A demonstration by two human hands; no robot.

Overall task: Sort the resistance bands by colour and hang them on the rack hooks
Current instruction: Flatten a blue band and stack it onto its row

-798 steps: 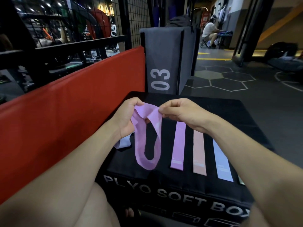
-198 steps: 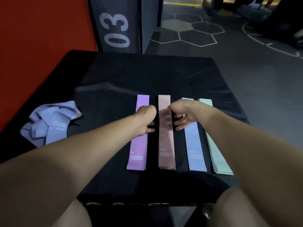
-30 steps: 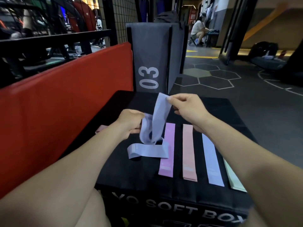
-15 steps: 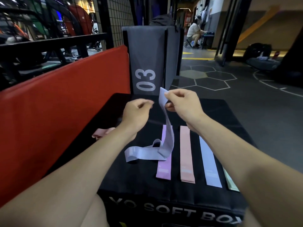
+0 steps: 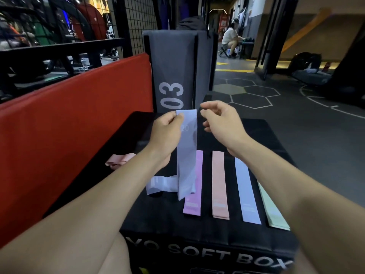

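Dim gym, hexagon-marked floor (image 5: 254, 95), red pad (image 5: 75, 119)

Pink band (image 5: 120, 160) half hidden behind left forearm; box lettering (image 5: 207, 254) cut off.

This is a gym. A black soft jump box (image 5: 207, 252) stands in front, a grey numbered box (image 5: 171, 76) behind it, a red pad (image 5: 69, 125) on the left, weight plates (image 5: 92, 18) behind a wire fence (image 5: 138, 24), and hexagon lines on the floor (image 5: 250, 93).

Both forearms are reaching forward, hands raised side by side. The left hand (image 5: 167, 133) is pinching with thumb and fingers; the right hand (image 5: 221, 123) is curling loosely, fingers apart.
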